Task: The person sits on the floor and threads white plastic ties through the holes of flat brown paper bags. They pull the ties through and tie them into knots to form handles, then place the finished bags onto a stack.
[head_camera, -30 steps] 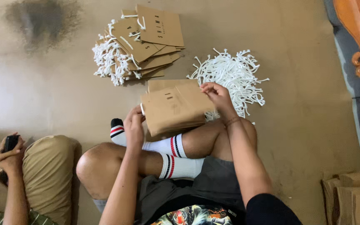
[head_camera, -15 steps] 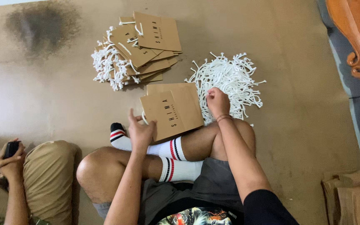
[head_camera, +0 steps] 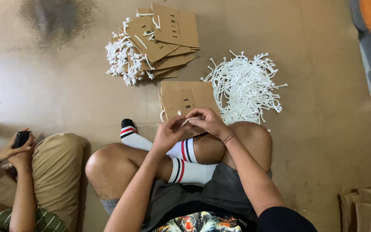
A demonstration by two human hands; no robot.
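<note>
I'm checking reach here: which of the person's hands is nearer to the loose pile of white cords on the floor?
Right. The right hand lies just left of the white cord pile; the left hand sits farther left, above the striped socks.

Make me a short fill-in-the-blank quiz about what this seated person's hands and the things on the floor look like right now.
1. Both hands, the left hand and the right hand, pinch a white ____ between them.
2. The brown paper bag in front of the knees lies ____ on the floor.
3. The loose pile of white cords lies to the ____ of that bag.
4. The person's socks are white with red and ____ stripes.

Missing words: cord; flat; right; black
</note>
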